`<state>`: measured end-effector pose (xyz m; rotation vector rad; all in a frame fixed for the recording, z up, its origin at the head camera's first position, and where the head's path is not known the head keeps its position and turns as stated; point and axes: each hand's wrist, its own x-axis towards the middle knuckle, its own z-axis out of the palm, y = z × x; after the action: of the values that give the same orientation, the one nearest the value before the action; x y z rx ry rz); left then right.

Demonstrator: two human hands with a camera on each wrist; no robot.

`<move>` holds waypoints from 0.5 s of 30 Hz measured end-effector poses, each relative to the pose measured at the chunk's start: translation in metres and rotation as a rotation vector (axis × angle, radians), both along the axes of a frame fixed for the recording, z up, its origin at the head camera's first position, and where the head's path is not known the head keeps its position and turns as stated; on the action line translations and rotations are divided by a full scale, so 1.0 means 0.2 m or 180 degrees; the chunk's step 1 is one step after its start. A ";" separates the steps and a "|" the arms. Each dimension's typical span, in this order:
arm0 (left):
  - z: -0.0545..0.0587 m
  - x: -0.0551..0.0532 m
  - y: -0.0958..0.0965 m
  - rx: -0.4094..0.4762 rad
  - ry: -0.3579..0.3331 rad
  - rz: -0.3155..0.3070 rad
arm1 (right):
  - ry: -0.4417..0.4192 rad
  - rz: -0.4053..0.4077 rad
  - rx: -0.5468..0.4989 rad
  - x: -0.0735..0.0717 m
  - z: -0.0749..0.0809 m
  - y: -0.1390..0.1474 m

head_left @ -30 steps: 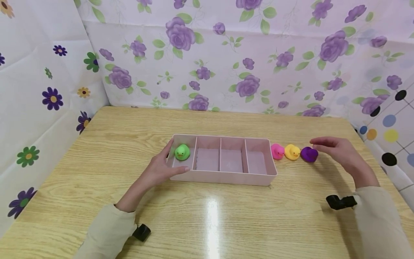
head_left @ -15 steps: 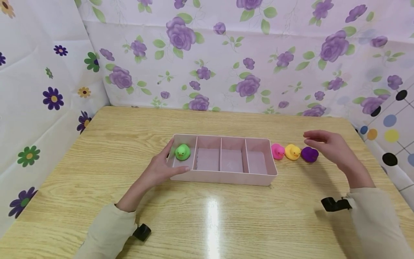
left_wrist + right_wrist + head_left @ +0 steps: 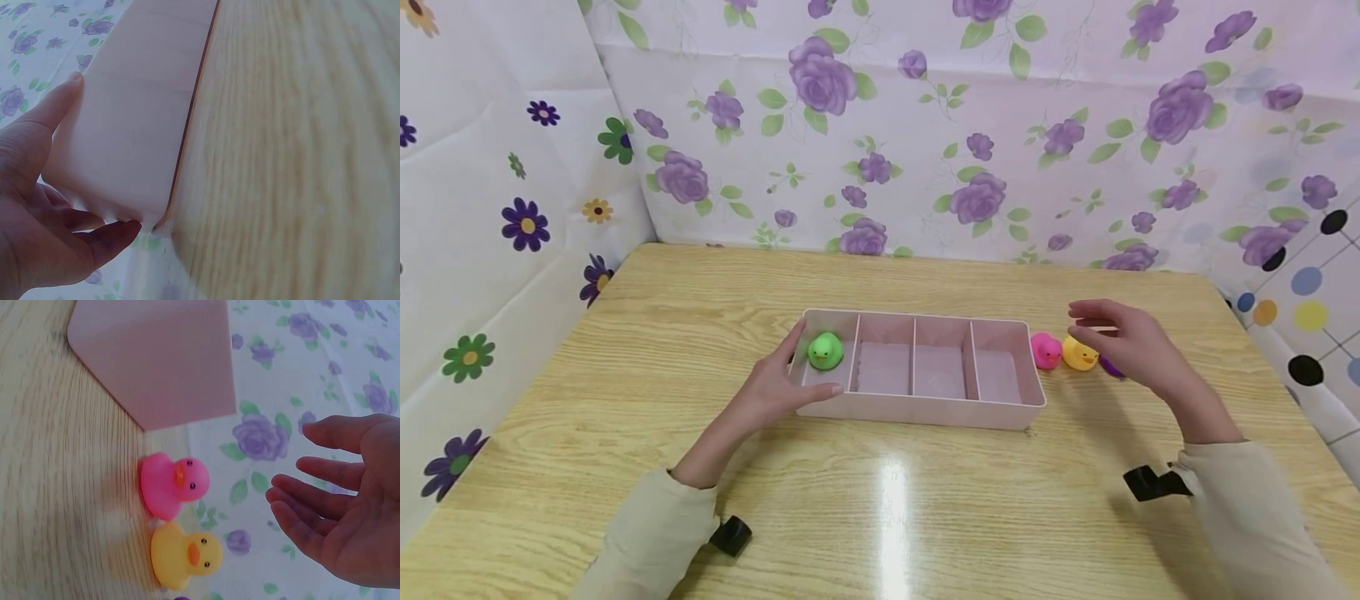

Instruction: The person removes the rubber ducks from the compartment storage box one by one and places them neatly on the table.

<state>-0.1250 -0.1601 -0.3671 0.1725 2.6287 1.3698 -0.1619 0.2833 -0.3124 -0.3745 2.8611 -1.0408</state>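
Observation:
A pale pink box (image 3: pixel 917 410) with a row of compartments stands on the table. My left hand (image 3: pixel 769 387) grips its left end; the thumb lies on the front wall, as the left wrist view of the box (image 3: pixel 131 119) confirms. Inside the leftmost compartment sits a green rubber duck (image 3: pixel 826 352). To the right of the box stand a pink duck (image 3: pixel 1047 351), a yellow duck (image 3: pixel 1080 356) and a purple duck (image 3: pixel 1112 367), the last mostly hidden by my right hand (image 3: pixel 1127 342). That hand hovers over the yellow and purple ducks, fingers loosely bent, holding nothing.
The wood-grain table (image 3: pixel 850 500) carries a bright light reflection in front of the box. A flowered cloth (image 3: pixel 917 150) hangs behind it, and patterned sheets close in the left and right sides.
My right hand has moved left, from the right of the purple duck to over the yellow and purple ducks. The left hand and the box keep their place.

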 end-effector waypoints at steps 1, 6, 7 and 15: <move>0.00 0.00 0.00 -0.0004 0.0010 -0.0008 | 0.0000 0.0015 -0.0007 0.00 0.00 -0.01; 0.00 0.00 0.00 0.0001 0.0019 -0.0007 | -0.0021 0.0081 -0.0058 0.01 0.01 -0.09; 0.00 0.00 0.00 0.0000 0.0020 -0.0009 | -0.0025 0.0099 -0.0070 0.01 0.01 -0.10; 0.00 0.00 0.00 0.0001 -0.0024 -0.0006 | -0.0019 0.0244 -0.0252 0.01 0.01 -0.23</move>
<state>-0.1260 -0.1603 -0.3669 0.1692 2.6216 1.3676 -0.1598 0.2373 -0.3100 -0.4819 2.7821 -1.1416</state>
